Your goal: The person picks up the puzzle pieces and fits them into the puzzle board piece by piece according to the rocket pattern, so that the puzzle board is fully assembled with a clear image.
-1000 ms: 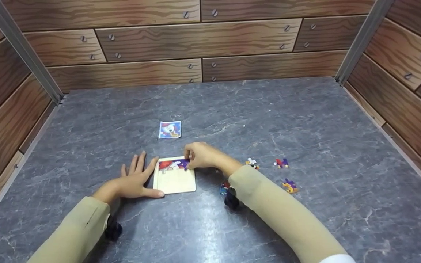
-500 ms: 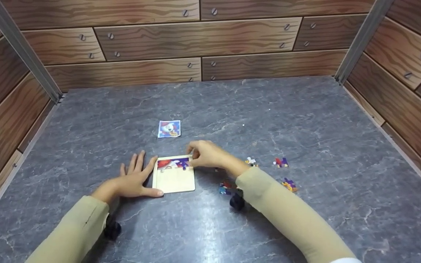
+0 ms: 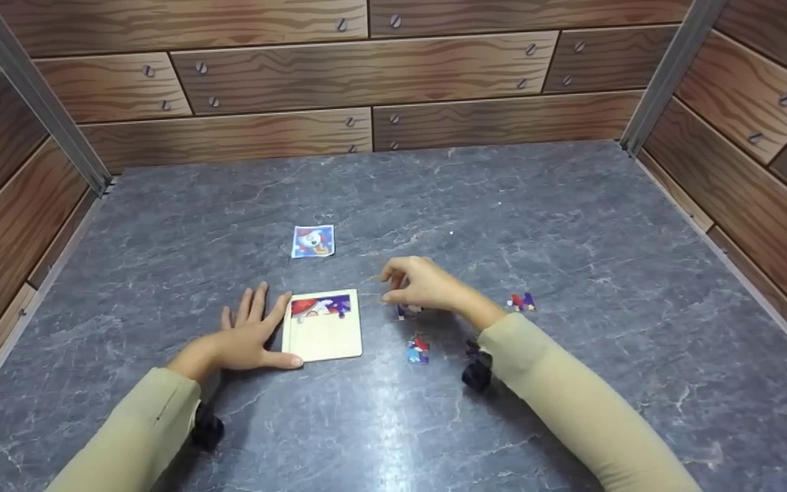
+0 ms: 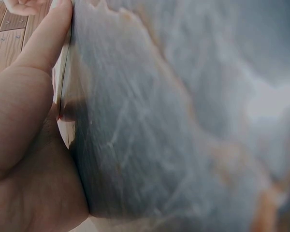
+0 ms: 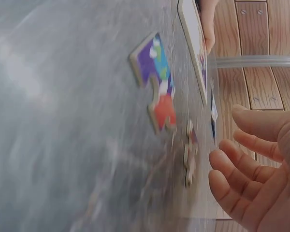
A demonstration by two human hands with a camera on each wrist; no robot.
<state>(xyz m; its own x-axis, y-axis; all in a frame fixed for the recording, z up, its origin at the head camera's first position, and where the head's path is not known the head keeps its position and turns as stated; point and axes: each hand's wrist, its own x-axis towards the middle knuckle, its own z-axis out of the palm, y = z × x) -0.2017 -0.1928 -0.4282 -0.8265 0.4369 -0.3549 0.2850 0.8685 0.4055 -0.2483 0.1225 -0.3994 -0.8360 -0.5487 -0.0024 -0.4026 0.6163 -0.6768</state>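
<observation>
A shallow wooden puzzle board lies on the grey table, its top strip filled with red, white and purple pieces. My left hand rests spread along the board's left side, the thumb at its near corner. To the right of the board, my right hand hovers with loosely bent fingers and nothing between them, as the right wrist view shows. Below it lies a puzzle piece, partly covered by the hand in the head view. Nearer me is a blue, purple and red puzzle piece.
Beyond the board lies a small picture card with a white cartoon animal in red. A red and purple piece sits farther right. Another piece is mostly hidden by the right wrist's black camera. Wood-patterned walls enclose the table.
My right hand has left the board's upper right corner and moved right, over the loose pieces. A purple piece now shows uncovered in that corner. The left hand stays at the board.
</observation>
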